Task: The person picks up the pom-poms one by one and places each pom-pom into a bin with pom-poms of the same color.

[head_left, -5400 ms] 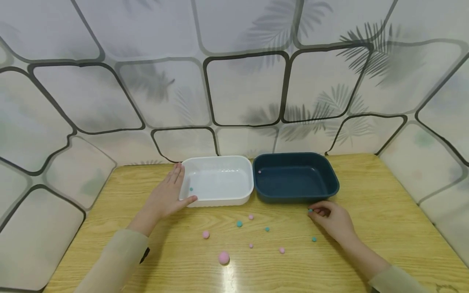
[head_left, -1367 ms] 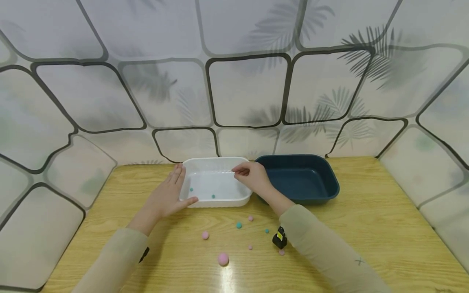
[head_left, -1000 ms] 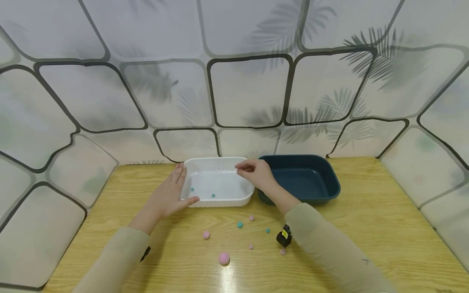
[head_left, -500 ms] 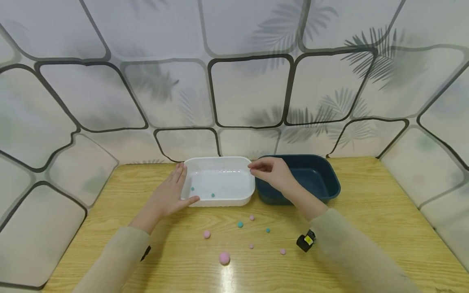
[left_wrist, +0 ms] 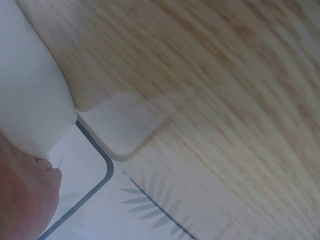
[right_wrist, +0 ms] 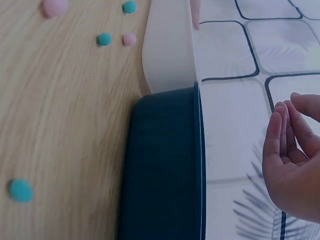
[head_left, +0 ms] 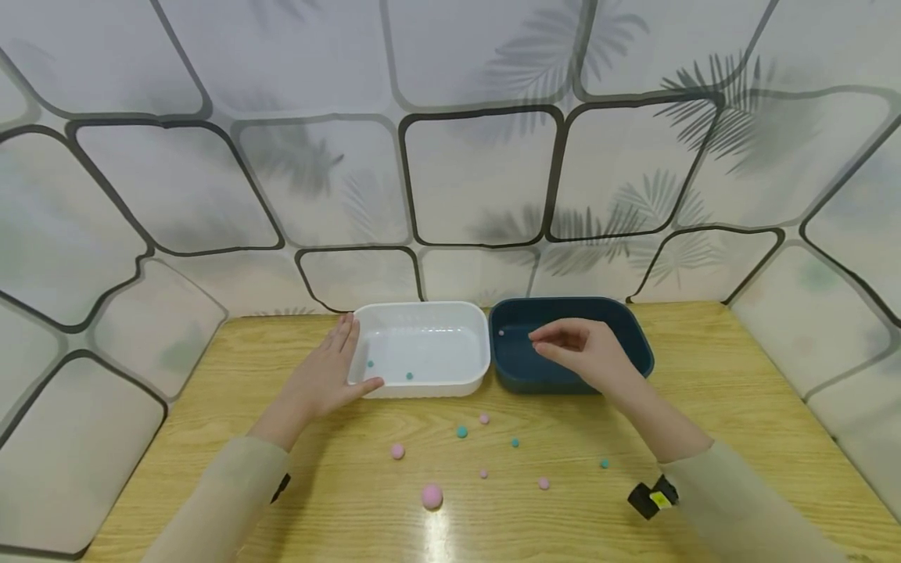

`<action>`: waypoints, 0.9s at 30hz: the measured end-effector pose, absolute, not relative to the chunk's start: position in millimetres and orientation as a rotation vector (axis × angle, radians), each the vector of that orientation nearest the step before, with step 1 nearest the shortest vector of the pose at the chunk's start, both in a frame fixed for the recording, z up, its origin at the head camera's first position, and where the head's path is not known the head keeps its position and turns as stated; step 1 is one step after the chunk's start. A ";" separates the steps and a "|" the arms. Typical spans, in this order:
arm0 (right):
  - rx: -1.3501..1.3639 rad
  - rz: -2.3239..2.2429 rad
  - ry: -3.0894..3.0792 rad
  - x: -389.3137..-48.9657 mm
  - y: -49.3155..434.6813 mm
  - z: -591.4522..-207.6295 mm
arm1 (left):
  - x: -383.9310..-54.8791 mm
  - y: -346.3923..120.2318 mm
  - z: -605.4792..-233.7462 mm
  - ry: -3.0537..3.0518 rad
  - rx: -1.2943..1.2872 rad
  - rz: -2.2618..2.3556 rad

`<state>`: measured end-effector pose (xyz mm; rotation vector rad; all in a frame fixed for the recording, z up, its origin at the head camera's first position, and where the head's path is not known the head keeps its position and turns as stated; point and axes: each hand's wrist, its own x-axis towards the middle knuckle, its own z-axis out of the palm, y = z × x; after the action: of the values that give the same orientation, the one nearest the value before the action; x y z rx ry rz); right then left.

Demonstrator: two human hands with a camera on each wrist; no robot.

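Currently, right hand (head_left: pixel 586 352) over navy tray (head_left: pixel 542 383), right of centre frame, grip loosely curved, holding nothing. Left hand (head_left: pixel 322 378), fingers straight, against white tray (head_left: pixel 439 353), mid-frame; two teal balls (head_left: pixel 409 376) inside.

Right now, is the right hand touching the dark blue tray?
Apart. The right wrist view shows it: the patterned wall is visible between the right hand and the rim of the dark blue tray.
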<state>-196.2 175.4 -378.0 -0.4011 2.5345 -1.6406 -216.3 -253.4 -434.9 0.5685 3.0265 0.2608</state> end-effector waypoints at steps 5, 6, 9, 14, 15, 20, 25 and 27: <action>-0.387 -1.636 2.546 -177.8 197.5 -383.6 | -216.7 -253.8 -435.6 3.034 0.575 0.249; -0.377 -1.640 2.538 -173.9 201.4 -385.1 | -216.8 -254.0 -435.8 3.035 0.574 0.245; -0.333 -1.663 2.495 -163.2 212.3 -392.6 | -216.7 -254.3 -435.9 3.036 0.574 0.238; -0.290 -1.639 2.472 -147.6 227.5 -411.4 | -215.1 -253.7 -435.1 3.030 0.570 0.242; -0.286 -1.626 2.481 -145.0 229.8 -415.1 | -214.8 -253.5 -434.9 3.031 0.569 0.243; -0.279 -1.587 2.540 -136.0 238.5 -432.7 | -213.7 -252.6 -433.8 3.041 0.573 0.249; -0.297 -1.591 2.528 -130.6 246.8 -449.5 | -212.7 -251.9 -433.3 3.043 0.580 0.251; -0.324 -1.586 2.515 -129.0 250.3 -455.5 | -212.4 -251.4 -432.9 3.043 0.582 0.254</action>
<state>-129.0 250.3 -455.5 -0.3240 2.5146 -1.5864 -212.4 -251.4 -432.9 0.5817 3.0433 0.2538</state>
